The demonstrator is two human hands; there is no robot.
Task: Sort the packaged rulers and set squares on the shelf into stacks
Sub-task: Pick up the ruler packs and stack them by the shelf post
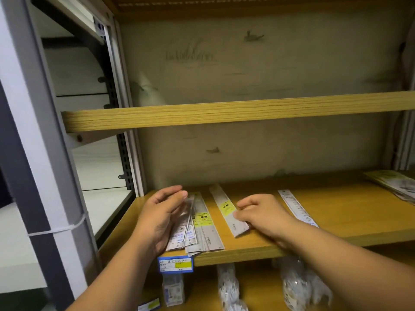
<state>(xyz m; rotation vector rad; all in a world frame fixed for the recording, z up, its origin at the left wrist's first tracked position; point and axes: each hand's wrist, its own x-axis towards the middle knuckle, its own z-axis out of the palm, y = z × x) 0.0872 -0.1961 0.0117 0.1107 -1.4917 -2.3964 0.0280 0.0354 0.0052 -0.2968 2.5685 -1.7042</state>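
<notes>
A fanned pile of packaged rulers [198, 225] with yellow labels lies at the left of the wooden shelf [336, 212]. My left hand [159, 216] rests against the pile's left side, fingers straight over its far end. A single packaged ruler [226, 209] lies slanted just right of the pile. My right hand [262, 214] pinches that ruler's right edge near its near end. Another white ruler [296, 206] lies further right, partly hidden behind my right wrist.
A stack of packaged items [397, 184] sits at the shelf's far right. An upper wooden shelf [224, 113] hangs above. A blue price tag [175, 263] sits on the shelf's front edge; bagged goods [294, 286] lie below. A metal frame [45, 153] stands left.
</notes>
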